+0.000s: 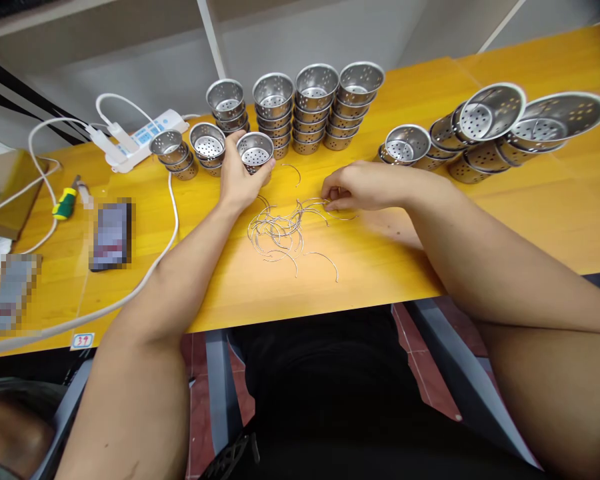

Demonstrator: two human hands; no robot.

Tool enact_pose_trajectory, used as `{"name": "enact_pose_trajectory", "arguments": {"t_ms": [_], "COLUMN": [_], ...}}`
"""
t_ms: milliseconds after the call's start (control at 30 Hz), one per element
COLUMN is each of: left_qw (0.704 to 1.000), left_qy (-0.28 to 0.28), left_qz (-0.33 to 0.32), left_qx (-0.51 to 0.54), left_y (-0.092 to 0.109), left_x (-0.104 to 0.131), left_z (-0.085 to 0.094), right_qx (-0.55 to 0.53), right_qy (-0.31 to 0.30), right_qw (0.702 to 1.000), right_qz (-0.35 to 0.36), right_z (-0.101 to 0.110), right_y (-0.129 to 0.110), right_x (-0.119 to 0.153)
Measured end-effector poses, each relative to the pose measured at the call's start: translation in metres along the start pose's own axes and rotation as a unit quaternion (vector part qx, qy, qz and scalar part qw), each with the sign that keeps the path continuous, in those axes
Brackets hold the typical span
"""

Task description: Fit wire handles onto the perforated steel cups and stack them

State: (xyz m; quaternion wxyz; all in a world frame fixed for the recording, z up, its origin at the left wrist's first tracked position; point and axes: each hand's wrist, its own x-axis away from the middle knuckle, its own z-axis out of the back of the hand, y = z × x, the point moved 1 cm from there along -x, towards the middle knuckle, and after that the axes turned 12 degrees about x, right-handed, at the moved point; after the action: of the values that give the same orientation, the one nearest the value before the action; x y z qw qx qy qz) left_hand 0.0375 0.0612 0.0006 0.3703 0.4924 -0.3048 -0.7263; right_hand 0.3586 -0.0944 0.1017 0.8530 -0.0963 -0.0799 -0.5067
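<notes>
My left hand [243,175] is wrapped round a perforated metal cup [255,152], its open top facing up. My right hand [347,189] has its fingers pressed together at the right end of a pile of thin curved wires [280,230]; a wire lies at the fingertips, and whether it is gripped is hard to tell. Single wires lie around the pile. Stacked perforated cups [315,90] stand in several columns behind my hands, with shorter stacks [167,148] at the left. More cups [407,145] are at the right, some stacks leaning.
On the yellow table [260,300], a white power strip [147,140] with cables lies at the back left. A green and yellow screwdriver [66,203] and two blurred phone-like objects [111,235] lie at the left. Part of another person [13,433] shows at the lower left.
</notes>
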Motion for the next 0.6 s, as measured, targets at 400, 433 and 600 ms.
{"name": "enact_pose_trajectory", "arguments": {"t_ms": [400,433,600], "left_qw": [0.999,0.999,0.997], "left_qy": [0.009,0.014,0.054], "left_qz": [-0.03,-0.028,-0.053], "left_qx": [0.0,0.01,0.02], "left_y": [0.005,0.007,0.024], "left_x": [-0.003,-0.003,-0.003], "left_z": [0.001,0.002,0.007], "right_qx": [0.049,0.06,0.083], "right_qy": [0.069,0.076,0.091], "right_qw": [0.996,0.995,0.992], "right_qz": [-0.019,-0.019,-0.027], "right_z": [-0.012,-0.013,-0.012], "right_y": [-0.019,-0.021,-0.029], "right_x": [-0.008,-0.009,-0.01]}}
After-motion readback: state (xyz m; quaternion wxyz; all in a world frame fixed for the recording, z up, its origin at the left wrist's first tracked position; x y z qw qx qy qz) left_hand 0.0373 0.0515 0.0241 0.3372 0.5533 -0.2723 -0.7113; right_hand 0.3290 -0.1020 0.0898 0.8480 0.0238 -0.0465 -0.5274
